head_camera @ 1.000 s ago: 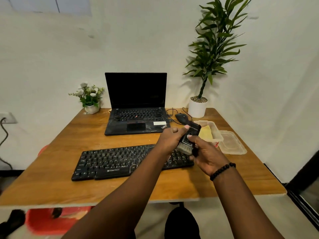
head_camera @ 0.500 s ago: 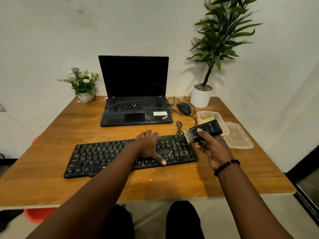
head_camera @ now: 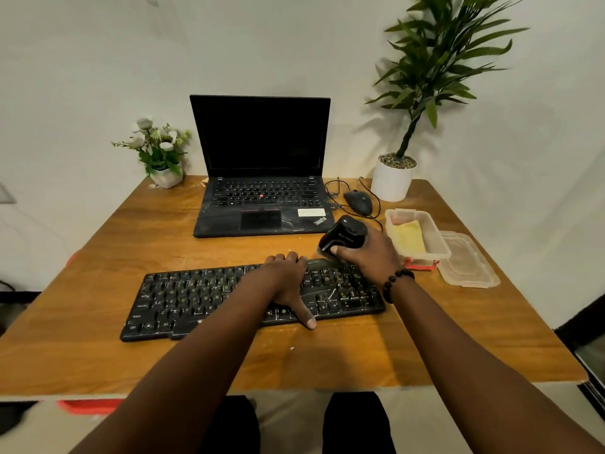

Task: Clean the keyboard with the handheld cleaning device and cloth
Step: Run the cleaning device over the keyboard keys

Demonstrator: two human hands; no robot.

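Observation:
A dusty black keyboard (head_camera: 196, 299) lies across the wooden table (head_camera: 98, 250) in front of me. My left hand (head_camera: 289, 283) rests flat on its middle-right keys, fingers over the far edge and thumb at the near edge. My right hand (head_camera: 366, 253) grips a black handheld cleaning device (head_camera: 343, 237), tilted with its brush end down at the keyboard's far right edge. A yellow cloth (head_camera: 409, 237) lies inside a clear plastic box (head_camera: 438, 244) to the right.
An open black laptop (head_camera: 262, 178) stands behind the keyboard. A wired mouse (head_camera: 358, 201) and a white potted plant (head_camera: 393, 178) sit at the back right, small flowers (head_camera: 160, 152) at the back left. The box's lid (head_camera: 468, 263) lies beside it.
My left hand let go of the device and settled on the keyboard. My right hand carried the device from in front of me down to the keyboard's far right edge.

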